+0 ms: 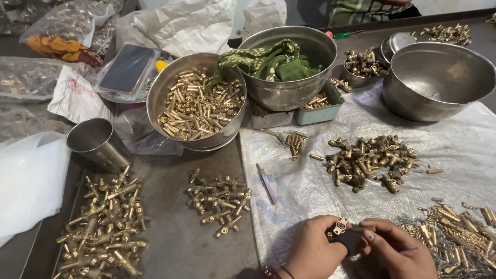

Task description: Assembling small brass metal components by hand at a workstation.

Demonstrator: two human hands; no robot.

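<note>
Both your hands meet at the table's near edge: your left hand and right hand pinch one small brass fitting between their fingertips, over the white sheet, just below the loose brass heap.

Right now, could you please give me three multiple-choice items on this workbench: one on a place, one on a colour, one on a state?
1. Where does the green cloth lie?
A. in a steel bowl
B. on the floor
C. under the steel cup

2. What colour are the small fittings heaped on the sheet?
A. blue
B. brass-yellow
C. white

3. How is the big bowl at far right?
A. full of pins
B. upside down
C. upright and empty

Answers: 1 A, the cloth drapes over the bowl's rim; 2 B, they gleam brass-yellow; 3 C, its bare inside shows.
</note>
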